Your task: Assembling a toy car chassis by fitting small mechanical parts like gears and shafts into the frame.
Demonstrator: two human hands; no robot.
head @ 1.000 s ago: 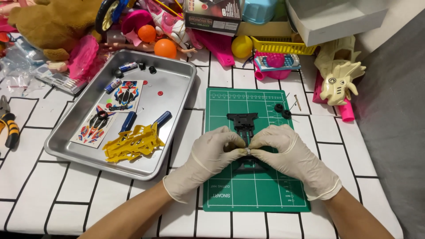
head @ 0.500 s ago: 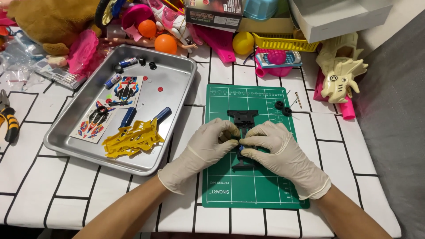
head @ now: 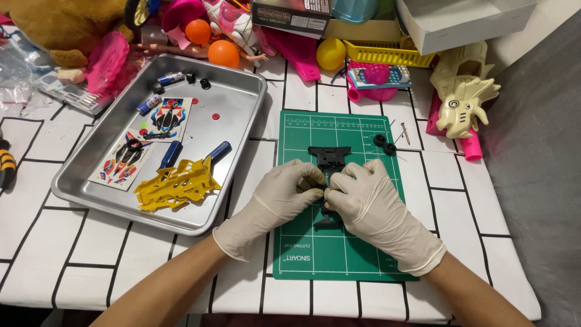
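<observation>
Both my hands wear pale rubber gloves and meet over a green cutting mat point(head: 302, 130). A black plastic toy-car chassis point(head: 328, 157) lies on the mat, its far end showing above my fingers and its near end below them. My left hand point(head: 275, 203) pinches the chassis middle from the left. From the right, my right hand point(head: 375, 206) closes on the same part; what lies between the fingertips is hidden. Two small black wheels point(head: 385, 144) and a thin metal pin point(head: 404, 134) rest on the mat's far right corner.
A metal tray point(head: 242, 97) to the left holds a yellow plastic parts frame point(head: 175, 183), sticker sheets point(head: 145, 139), blue-handled pliers point(head: 200, 154), small batteries and wheels. Toys, orange balls point(head: 223, 53), a yellow basket and boxes crowd the far edge. A cream toy dragon point(head: 463, 100) lies right.
Both hands stay on the chassis, fingers shifting slightly as they work its middle. The view has drifted a little; nothing else has moved.
</observation>
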